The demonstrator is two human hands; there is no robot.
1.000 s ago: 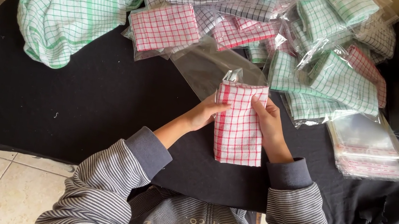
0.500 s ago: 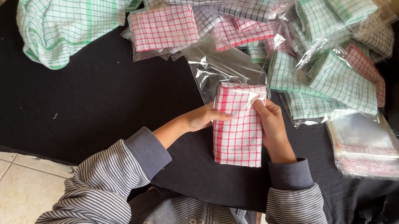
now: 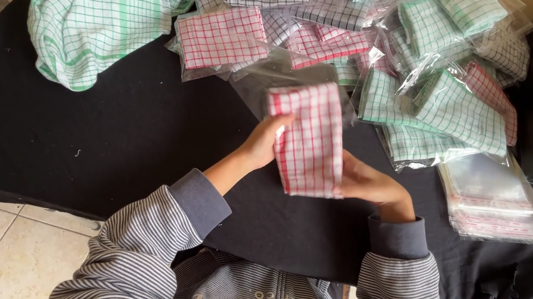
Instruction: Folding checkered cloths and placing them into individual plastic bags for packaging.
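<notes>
Both hands are holding a folded red-checked cloth (image 3: 307, 142) above the near middle of the black-covered bench (image 3: 67, 131). The left hand (image 3: 266, 141) is closing its grip on the cloth's left edge, the right hand (image 3: 365, 184) is clasping its right edge, and its far end is sitting in a clear plastic bag (image 3: 279, 76). Bagged checked cloths (image 3: 432, 105) are lying piled at the far side, empty clear bags (image 3: 496, 202) are stacked to the right, and a loose green-checked cloth (image 3: 105, 14) is lying far left.

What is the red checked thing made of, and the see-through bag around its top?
The folded red-and-white checked cloth looks like soft woven fabric, probably cotton: matte, with a grid of threads and limp folds. The clear bag looks like thin glossy plastic film: it shines, crinkles, and shows what lies behind.
</notes>
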